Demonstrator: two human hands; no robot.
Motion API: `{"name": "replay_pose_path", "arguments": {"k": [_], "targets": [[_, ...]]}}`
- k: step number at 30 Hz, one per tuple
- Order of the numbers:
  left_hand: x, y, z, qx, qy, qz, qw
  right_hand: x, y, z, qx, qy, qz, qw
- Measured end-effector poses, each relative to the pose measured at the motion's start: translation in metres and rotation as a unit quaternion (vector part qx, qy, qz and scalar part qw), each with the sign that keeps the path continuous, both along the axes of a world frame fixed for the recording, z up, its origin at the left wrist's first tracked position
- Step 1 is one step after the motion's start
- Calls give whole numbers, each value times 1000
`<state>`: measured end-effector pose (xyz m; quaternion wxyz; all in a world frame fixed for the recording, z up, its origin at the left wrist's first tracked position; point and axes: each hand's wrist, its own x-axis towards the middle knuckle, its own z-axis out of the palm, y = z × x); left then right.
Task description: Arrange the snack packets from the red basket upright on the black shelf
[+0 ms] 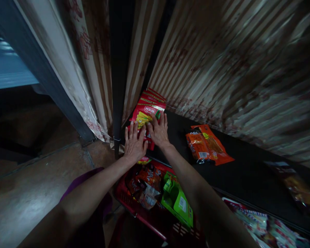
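A red snack packet (150, 101) with yellow print lies at the left end of the black shelf (175, 127). My left hand (134, 144) rests with its fingers spread over the packet's near edge and over more red packaging below it. On the right side of the same packet, my right hand (158, 132) lies flat with its fingers apart. Both hands appear to touch the packaging without gripping it. The lower red packaging is partly hidden under my hands.
Below the shelf stands a red basket (144, 220) holding orange packets (148, 175) and a green box (179, 203). Orange snack packets (209, 144) lie farther right on the shelf, then a dark packet (294, 182). A striped curtain (191, 62) hangs behind; a dark post (118, 75) stands left.
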<state>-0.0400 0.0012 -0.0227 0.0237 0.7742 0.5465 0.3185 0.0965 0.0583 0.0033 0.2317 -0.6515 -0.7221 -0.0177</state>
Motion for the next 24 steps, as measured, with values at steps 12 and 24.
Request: {"name": "replay_pose_path", "arguments": {"k": [12,24], "targets": [[-5,2,2,-28,-21,-3,999,-19,-25,-20,15,218,-50,975],[-4,9,7,-71,-76,43,994,-19,-27,-18,66,269,-102,955]]}}
